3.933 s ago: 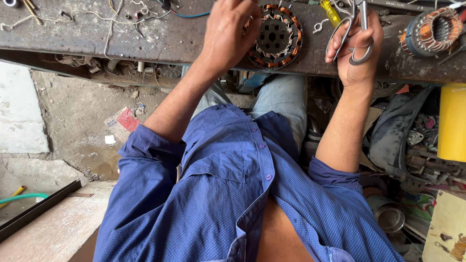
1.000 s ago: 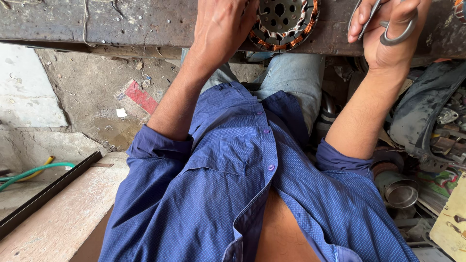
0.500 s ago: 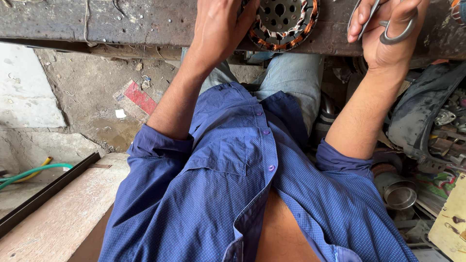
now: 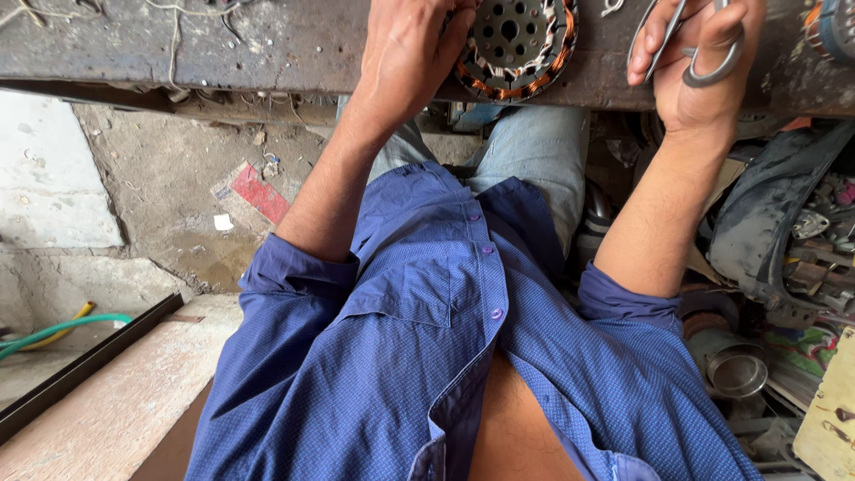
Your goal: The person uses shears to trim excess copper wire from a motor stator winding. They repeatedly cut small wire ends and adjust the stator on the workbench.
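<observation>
Our left hand (image 4: 405, 49) lies curled against the left rim of a round motor stator (image 4: 517, 44), fingers bent onto it so that we grip its side; the stator, a dark perforated disc ringed with orange and pale copper windings, sits on the worn grey desk (image 4: 223, 49) near its front edge. Our right hand (image 4: 704, 67) is clenched around a pair of scissors (image 4: 690, 53), a finger through one grey loop handle and the blades pointing up past the top of the view. It rests well apart from the stator, to its right on the same desk. Between our arms we see our blue buttoned shirt (image 4: 419, 356) and pale jeans (image 4: 534, 160) below the desk edge. On the dirt floor (image 4: 169, 205) to the left lies a flat red rectangular wrapper (image 4: 258, 194) with a small white scrap (image 4: 223, 223) just beside it. A green hose (image 4: 53, 330) runs along the lower left. At the right, a round metal tin (image 4: 737, 370) stands among dark clutter.
</observation>
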